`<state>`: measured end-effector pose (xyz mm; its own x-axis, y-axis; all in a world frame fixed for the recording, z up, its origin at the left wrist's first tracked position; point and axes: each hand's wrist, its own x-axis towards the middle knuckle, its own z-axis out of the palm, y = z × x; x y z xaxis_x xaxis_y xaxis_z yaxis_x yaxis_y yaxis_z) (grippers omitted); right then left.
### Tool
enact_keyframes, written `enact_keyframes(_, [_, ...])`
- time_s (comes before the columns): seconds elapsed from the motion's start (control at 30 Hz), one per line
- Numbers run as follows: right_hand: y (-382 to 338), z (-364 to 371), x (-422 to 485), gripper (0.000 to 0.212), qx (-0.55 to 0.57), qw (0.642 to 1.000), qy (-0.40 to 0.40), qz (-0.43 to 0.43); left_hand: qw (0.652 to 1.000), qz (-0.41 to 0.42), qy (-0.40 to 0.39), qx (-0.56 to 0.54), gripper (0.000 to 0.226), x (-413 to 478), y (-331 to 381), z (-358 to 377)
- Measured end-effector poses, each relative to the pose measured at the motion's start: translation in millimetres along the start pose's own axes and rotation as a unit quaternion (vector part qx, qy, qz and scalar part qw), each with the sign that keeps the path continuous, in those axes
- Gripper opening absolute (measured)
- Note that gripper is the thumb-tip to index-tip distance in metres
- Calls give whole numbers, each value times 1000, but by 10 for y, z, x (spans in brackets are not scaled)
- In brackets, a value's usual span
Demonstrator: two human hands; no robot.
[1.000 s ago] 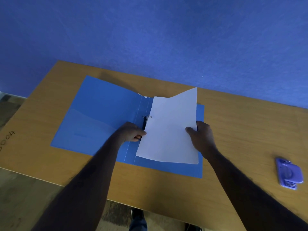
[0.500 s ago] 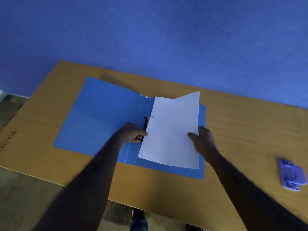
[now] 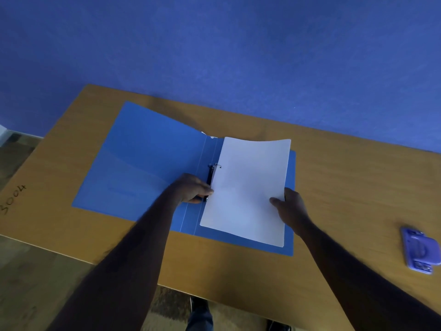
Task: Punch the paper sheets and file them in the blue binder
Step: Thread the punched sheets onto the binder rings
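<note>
The blue binder (image 3: 143,168) lies open on the wooden table (image 3: 346,182). White paper sheets (image 3: 248,187) rest on its right half, their left edge at the metal ring clip (image 3: 213,172) on the spine. My left hand (image 3: 193,188) grips the sheets' left edge at the lower part of the clip. My right hand (image 3: 290,206) pinches the sheets' right edge, thumb on top. The sheets' far edge curls up slightly.
A purple hole punch (image 3: 420,253) lies near the table's right edge. The blue wall (image 3: 238,56) runs behind the table. Handwritten digits (image 3: 13,199) mark the table's left corner. Floor and my shoes show below the front edge.
The sheets' raised far-right corner has dropped, so the paper lies flatter on the binder's right half. Both hands keep their hold at about the same places.
</note>
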<state>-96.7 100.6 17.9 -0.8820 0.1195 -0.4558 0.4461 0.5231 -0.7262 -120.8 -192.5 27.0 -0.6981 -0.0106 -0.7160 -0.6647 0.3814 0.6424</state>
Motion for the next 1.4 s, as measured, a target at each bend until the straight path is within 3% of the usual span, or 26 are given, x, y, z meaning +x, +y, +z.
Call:
enact_keyframes(0.23, [4,32,5,21,-1,1000,9,1,1000,-4,-18,6,5,-30,23,-15])
enact_keyframes(0.4, [-48,23,40,22,13,999,42,6,997,-9,32,66,19,-15,121,101])
enact_keyframes(0.47, [-88,37,32,32,21,998,57,10,991,-12,62,118,22,-22,132,130])
enact_keyframes(0.53, [-123,70,7,54,-31,993,111,6,989,29,78,125,23,-27,92,162])
enact_keyframes(0.63, [-220,182,-44,75,-181,963,171,-105,983,77,121,113,11,-97,-15,211])
enact_keyframes(0.73, [-399,431,-46,66,-281,924,63,-251,976,113,157,105,6,-128,-92,272])
enact_keyframes(0.9, [-541,886,11,70,-389,873,-87,-281,956,163,214,120,16,-218,-134,385])
enact_keyframes(1.1, [-444,1022,32,74,-430,861,-85,-258,940,163,278,110,27,-235,-172,392])
enact_keyframes(1.4, [-374,1075,17,74,-415,871,-72,-252,948,162,244,123,35,-195,-216,415])
